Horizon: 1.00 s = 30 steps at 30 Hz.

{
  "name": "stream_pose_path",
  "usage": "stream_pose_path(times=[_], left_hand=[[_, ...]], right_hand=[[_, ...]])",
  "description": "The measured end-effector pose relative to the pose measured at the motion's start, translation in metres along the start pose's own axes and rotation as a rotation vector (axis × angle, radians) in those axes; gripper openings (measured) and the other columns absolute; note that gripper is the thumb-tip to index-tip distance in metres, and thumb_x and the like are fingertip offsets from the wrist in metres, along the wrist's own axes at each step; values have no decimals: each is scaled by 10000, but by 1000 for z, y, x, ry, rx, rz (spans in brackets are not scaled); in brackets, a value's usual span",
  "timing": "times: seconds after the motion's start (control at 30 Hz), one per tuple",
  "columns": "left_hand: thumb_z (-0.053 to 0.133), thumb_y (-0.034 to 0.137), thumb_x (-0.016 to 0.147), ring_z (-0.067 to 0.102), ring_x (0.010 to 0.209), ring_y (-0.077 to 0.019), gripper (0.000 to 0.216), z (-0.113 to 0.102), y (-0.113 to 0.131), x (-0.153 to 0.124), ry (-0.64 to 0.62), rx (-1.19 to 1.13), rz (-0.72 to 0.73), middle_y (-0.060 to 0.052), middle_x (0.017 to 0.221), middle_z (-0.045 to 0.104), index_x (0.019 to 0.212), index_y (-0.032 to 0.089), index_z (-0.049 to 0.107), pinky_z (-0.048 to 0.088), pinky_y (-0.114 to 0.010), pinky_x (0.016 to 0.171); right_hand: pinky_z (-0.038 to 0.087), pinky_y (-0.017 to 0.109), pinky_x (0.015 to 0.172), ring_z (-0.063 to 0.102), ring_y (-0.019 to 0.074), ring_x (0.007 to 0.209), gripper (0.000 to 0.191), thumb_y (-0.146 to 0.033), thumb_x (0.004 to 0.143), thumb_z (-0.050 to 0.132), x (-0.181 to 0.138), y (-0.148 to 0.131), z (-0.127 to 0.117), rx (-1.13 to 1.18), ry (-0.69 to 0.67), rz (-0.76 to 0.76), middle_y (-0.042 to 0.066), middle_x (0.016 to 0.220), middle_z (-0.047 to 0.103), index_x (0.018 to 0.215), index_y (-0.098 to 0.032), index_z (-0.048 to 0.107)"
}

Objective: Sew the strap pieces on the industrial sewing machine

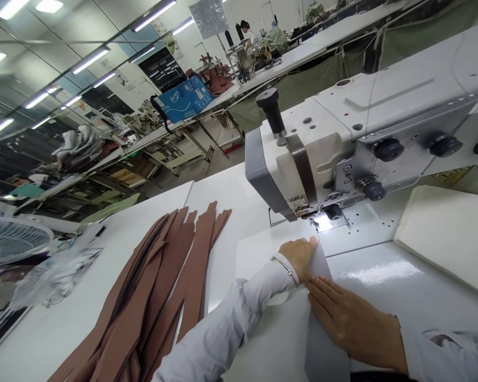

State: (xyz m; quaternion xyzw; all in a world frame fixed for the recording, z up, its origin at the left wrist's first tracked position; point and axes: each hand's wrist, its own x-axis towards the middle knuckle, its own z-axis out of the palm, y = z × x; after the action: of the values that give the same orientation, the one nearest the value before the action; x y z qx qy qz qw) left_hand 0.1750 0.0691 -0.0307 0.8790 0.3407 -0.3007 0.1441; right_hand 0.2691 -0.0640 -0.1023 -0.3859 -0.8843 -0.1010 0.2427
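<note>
The pale sheet (263, 254) is laid on the white bench (219, 191), just in front of the foot (302, 212) of the sewing machine (287, 175), and it is held down by both hands. The left grip (298, 259) is curled at the fold (316, 262) of the sheet, with its fingers (311, 242) kept close together. Whether the fold is pinched cannot be told. The right grip (352, 323) is laid flat on the sheet, with its fingers (322, 289) pressed side by side, not spread. The left arm (219, 323) is bent and is brought in from the bottom of the view, and a thin bangle (283, 267) is worn on its wrist. The right arm (442, 350) is brought in from the bottom right corner. For good work, the fold is best kept straight and the sheet smooth, so even pressure is wanted from the whole hand. The fingers are best kept clear of the foot. A pile of brown strips (151, 286) is laid near the left edge of the bench, and a stack of cream sheets (446, 233) is set near the right edge. A fan (11, 239) is seen past the left edge. Far off, a person (245, 29) is seen at another bench.
</note>
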Motion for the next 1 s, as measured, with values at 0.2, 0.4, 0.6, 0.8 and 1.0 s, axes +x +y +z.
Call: stream_pose_path(times=[0.2, 0.4, 0.6, 0.8, 1.0], left_hand=[[602, 199, 700, 595, 979, -267, 648, -1, -3, 2, 34, 27, -11, -107, 1083, 596, 1285, 157, 324, 504, -353, 771], [560, 139, 716, 595, 966, -256, 587, -6, -5, 6, 29, 64, 4, -111, 1061, 603, 1266, 139, 355, 489, -337, 776], [522, 151, 750, 587, 980, -250, 473, -11, -8, 9, 16, 59, 28, -100, 1065, 600, 1207, 160, 401, 491, -335, 775], [545, 175, 738, 586, 983, -251, 437, -12, -9, 15, 20, 47, 14, -113, 1054, 596, 1155, 146, 417, 491, -334, 794], [510, 149, 735, 595, 959, -243, 435, -9, -10, 12, 66, 58, -12, -89, 1046, 595, 1159, 183, 419, 495, -338, 760]], right_hand=[[444, 424, 946, 522, 339, 1091, 355, -106, 732, 532, -1, 1, 5, -29, -20, -5, 226, 1111, 592, 1057, 24, 591], [436, 425, 944, 526, 316, 1087, 329, -105, 761, 522, 2, 4, 7, -46, -11, 5, 220, 1109, 594, 1061, 17, 585], [445, 440, 926, 528, 331, 1083, 351, -117, 741, 541, 6, 9, 7, -51, -11, -9, 246, 1103, 588, 1054, 37, 580], [461, 426, 914, 538, 323, 1075, 348, -93, 723, 533, 10, 13, 7, -53, 8, 8, 230, 1099, 598, 1045, 27, 588], [448, 430, 929, 534, 323, 1080, 360, -98, 730, 530, 8, 10, 10, -57, -7, 11, 236, 1112, 589, 1062, 31, 579]])
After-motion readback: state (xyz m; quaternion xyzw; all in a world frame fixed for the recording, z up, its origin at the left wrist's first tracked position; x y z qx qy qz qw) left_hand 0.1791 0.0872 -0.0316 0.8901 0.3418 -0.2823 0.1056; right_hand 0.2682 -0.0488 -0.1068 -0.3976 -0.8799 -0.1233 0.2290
